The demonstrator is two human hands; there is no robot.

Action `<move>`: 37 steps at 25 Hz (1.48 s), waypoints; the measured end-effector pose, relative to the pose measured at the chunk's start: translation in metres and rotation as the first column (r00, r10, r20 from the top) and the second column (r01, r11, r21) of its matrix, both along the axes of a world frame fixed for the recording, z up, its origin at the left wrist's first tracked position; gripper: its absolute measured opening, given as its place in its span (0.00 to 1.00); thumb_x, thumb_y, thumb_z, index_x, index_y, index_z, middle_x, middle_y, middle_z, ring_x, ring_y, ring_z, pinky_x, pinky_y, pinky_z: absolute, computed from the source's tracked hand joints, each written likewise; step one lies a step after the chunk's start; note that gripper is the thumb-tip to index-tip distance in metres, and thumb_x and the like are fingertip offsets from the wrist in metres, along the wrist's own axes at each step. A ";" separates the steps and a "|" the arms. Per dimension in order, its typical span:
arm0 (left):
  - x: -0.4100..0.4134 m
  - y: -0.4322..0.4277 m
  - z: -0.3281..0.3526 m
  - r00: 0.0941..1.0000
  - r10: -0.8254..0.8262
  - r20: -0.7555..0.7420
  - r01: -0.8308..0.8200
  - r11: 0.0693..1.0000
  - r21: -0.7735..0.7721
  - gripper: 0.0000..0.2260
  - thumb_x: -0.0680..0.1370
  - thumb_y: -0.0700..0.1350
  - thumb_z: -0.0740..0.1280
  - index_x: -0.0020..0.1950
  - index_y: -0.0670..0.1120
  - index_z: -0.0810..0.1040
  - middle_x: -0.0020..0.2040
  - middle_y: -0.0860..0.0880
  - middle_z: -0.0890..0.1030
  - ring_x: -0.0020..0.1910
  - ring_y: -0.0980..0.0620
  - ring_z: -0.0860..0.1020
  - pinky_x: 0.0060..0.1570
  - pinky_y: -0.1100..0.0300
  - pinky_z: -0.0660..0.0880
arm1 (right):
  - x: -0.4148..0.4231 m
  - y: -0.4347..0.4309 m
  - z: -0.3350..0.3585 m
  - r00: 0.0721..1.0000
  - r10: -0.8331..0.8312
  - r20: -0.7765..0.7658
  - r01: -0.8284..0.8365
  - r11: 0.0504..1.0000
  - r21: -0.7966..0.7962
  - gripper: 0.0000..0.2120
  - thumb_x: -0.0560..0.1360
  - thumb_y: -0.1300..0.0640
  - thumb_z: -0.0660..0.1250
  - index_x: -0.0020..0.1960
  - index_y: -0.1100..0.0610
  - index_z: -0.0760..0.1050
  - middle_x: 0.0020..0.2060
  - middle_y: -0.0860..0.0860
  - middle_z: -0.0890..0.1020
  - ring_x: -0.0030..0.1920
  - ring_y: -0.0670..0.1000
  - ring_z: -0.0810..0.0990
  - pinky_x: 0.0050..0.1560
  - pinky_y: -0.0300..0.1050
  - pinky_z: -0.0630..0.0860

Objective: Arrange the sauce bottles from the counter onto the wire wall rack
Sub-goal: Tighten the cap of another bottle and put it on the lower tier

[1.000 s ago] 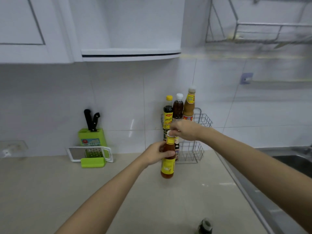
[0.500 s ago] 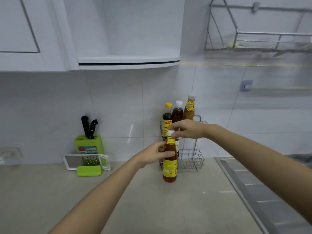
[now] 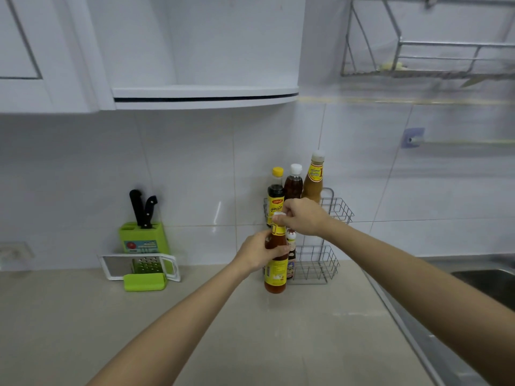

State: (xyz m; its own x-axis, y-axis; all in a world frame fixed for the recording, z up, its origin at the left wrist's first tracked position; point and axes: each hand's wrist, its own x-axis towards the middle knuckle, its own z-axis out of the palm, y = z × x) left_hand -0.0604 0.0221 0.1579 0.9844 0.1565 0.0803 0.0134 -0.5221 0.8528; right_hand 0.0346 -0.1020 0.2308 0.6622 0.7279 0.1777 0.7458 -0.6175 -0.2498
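A red sauce bottle [image 3: 276, 271] with a yellow label and white cap is held upright just above the counter, in front of the two-tier wire rack [image 3: 331, 263]. My left hand [image 3: 257, 253] is wrapped around its neck and shoulder. My right hand [image 3: 302, 217] pinches its white cap from above. The rack's upper tier holds three bottles: a dark one with a yellow cap [image 3: 275, 193], a dark one with a white cap [image 3: 293, 183] and an orange-brown one [image 3: 313, 181]. Another small bottle [image 3: 291, 257] stands in the lower tier, partly hidden behind the held bottle.
A green knife block [image 3: 143, 236] with two black-handled knives and a green-and-white grater [image 3: 142, 270] stand at the back left of the beige counter [image 3: 306, 330]. A steel sink [image 3: 485, 282] lies at the right. White cabinets and a wall-mounted dish rack [image 3: 429, 59] hang overhead.
The view has tilted up and moved closer to the rack. Both hands keep hold of the red bottle, which stays close in front of the rack's left side.
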 end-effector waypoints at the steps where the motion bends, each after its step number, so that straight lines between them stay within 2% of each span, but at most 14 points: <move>1: 0.001 0.000 -0.002 1.000 -0.004 -0.007 0.004 1.000 -0.009 0.18 0.73 0.53 0.71 0.60 0.49 0.77 0.57 0.48 0.82 0.53 0.50 0.79 0.55 0.54 0.77 | 0.001 0.002 -0.004 0.999 -0.018 -0.034 0.018 1.000 0.006 0.16 0.76 0.42 0.64 0.43 0.55 0.71 0.36 0.50 0.78 0.38 0.51 0.77 0.39 0.46 0.72; 3: 0.000 0.005 -0.003 0.995 -0.080 -0.053 0.076 0.994 -0.082 0.17 0.73 0.52 0.71 0.59 0.51 0.77 0.56 0.48 0.82 0.55 0.50 0.80 0.56 0.55 0.78 | 0.005 -0.002 -0.004 0.983 0.041 -0.180 -0.040 0.999 0.009 0.15 0.76 0.43 0.64 0.44 0.56 0.72 0.35 0.48 0.76 0.38 0.50 0.76 0.38 0.44 0.71; 6: -0.004 0.013 0.003 0.966 -0.227 -0.122 0.195 0.955 -0.225 0.11 0.75 0.50 0.70 0.56 0.55 0.77 0.52 0.53 0.83 0.51 0.57 0.81 0.47 0.66 0.79 | 0.011 -0.015 0.009 0.916 0.174 -0.361 -0.166 0.985 0.053 0.16 0.78 0.48 0.63 0.52 0.61 0.78 0.37 0.48 0.79 0.37 0.46 0.77 0.38 0.39 0.73; 9: -0.002 0.011 0.008 0.959 -0.254 -0.125 0.215 0.941 -0.262 0.09 0.75 0.49 0.70 0.54 0.57 0.77 0.50 0.56 0.83 0.50 0.59 0.82 0.48 0.64 0.79 | 0.012 -0.011 0.012 0.956 0.146 -0.255 -0.152 0.988 -0.001 0.16 0.79 0.50 0.62 0.50 0.63 0.78 0.41 0.54 0.82 0.40 0.51 0.79 0.43 0.45 0.77; 11: 0.002 0.011 0.003 0.964 -0.234 -0.129 0.196 0.946 -0.258 0.12 0.74 0.50 0.71 0.57 0.54 0.77 0.52 0.53 0.83 0.53 0.54 0.82 0.53 0.58 0.79 | 0.009 -0.002 0.009 0.990 0.094 -0.110 -0.110 0.982 -0.154 0.18 0.79 0.47 0.59 0.44 0.62 0.76 0.40 0.56 0.82 0.41 0.56 0.80 0.42 0.51 0.76; 13: 0.002 0.011 -0.006 0.959 -0.237 -0.157 0.191 0.946 -0.264 0.16 0.74 0.49 0.71 0.61 0.52 0.76 0.55 0.50 0.82 0.55 0.52 0.81 0.53 0.59 0.79 | 0.002 0.003 0.004 0.999 0.053 0.012 -0.046 0.950 -0.309 0.18 0.80 0.46 0.58 0.42 0.60 0.71 0.38 0.55 0.78 0.40 0.56 0.77 0.40 0.48 0.73; 18: 0.004 0.012 -0.017 0.949 -0.209 -0.235 0.162 0.965 -0.204 0.20 0.74 0.50 0.71 0.65 0.48 0.74 0.61 0.46 0.81 0.60 0.48 0.79 0.58 0.54 0.77 | -0.009 0.011 -0.021 0.988 -0.140 0.072 0.154 0.949 -0.274 0.17 0.79 0.45 0.56 0.43 0.59 0.70 0.39 0.55 0.74 0.42 0.57 0.76 0.40 0.48 0.70; 21: 0.003 0.014 -0.021 0.944 -0.226 -0.240 0.167 0.956 -0.242 0.21 0.74 0.50 0.70 0.66 0.48 0.74 0.61 0.47 0.81 0.61 0.49 0.79 0.62 0.51 0.76 | -0.002 0.006 -0.031 0.984 -0.067 -0.167 0.048 0.992 -0.115 0.19 0.79 0.43 0.57 0.40 0.58 0.70 0.39 0.55 0.76 0.41 0.55 0.76 0.39 0.47 0.71; 24: 0.003 0.018 -0.011 0.934 -0.299 -0.196 0.231 0.924 -0.305 0.20 0.75 0.49 0.69 0.67 0.48 0.74 0.62 0.48 0.81 0.62 0.51 0.79 0.62 0.55 0.76 | 0.003 -0.011 -0.021 0.817 0.129 -0.563 -0.035 0.984 0.175 0.17 0.78 0.44 0.61 0.47 0.59 0.75 0.41 0.53 0.79 0.42 0.50 0.79 0.39 0.41 0.76; 27: 0.008 0.011 -0.008 0.930 -0.328 -0.168 0.256 0.903 -0.345 0.19 0.76 0.49 0.69 0.66 0.48 0.74 0.62 0.50 0.81 0.63 0.52 0.78 0.63 0.58 0.75 | 0.015 -0.029 -0.014 0.726 0.182 -0.663 -0.056 0.977 0.207 0.13 0.77 0.47 0.65 0.54 0.55 0.77 0.48 0.51 0.82 0.50 0.50 0.82 0.47 0.42 0.80; 29: 0.016 0.002 -0.014 0.934 -0.314 -0.173 0.242 0.908 -0.341 0.20 0.76 0.50 0.69 0.66 0.47 0.75 0.62 0.50 0.81 0.63 0.53 0.78 0.63 0.57 0.74 | 0.025 -0.038 -0.021 0.705 0.140 -0.696 0.032 0.973 0.229 0.16 0.76 0.47 0.66 0.57 0.57 0.76 0.52 0.55 0.83 0.52 0.52 0.83 0.49 0.47 0.82; 31: 0.026 -0.004 -0.022 0.937 -0.282 -0.207 0.218 0.933 -0.285 0.19 0.76 0.51 0.68 0.64 0.44 0.76 0.61 0.47 0.81 0.61 0.50 0.79 0.62 0.57 0.75 | 0.031 -0.045 -0.041 0.706 0.032 -0.707 0.235 0.931 0.278 0.18 0.75 0.47 0.68 0.56 0.61 0.75 0.50 0.58 0.83 0.44 0.53 0.85 0.44 0.48 0.83; 34: 0.039 0.005 -0.038 0.927 -0.219 -0.305 0.198 0.975 -0.097 0.13 0.77 0.46 0.67 0.57 0.38 0.78 0.51 0.45 0.82 0.51 0.50 0.80 0.51 0.62 0.76 | 0.037 -0.060 -0.081 0.673 -0.218 -0.707 0.577 0.753 0.317 0.21 0.73 0.44 0.69 0.46 0.63 0.73 0.44 0.59 0.82 0.34 0.55 0.84 0.39 0.51 0.84; 37: 0.045 0.021 -0.064 0.909 -0.159 -0.385 0.156 0.987 -0.039 0.04 0.77 0.43 0.66 0.47 0.43 0.79 0.44 0.46 0.80 0.44 0.50 0.77 0.44 0.62 0.74 | 0.046 -0.085 -0.115 0.550 -0.398 -0.734 0.792 0.527 0.309 0.28 0.71 0.38 0.66 0.46 0.66 0.75 0.39 0.61 0.84 0.36 0.59 0.85 0.46 0.57 0.83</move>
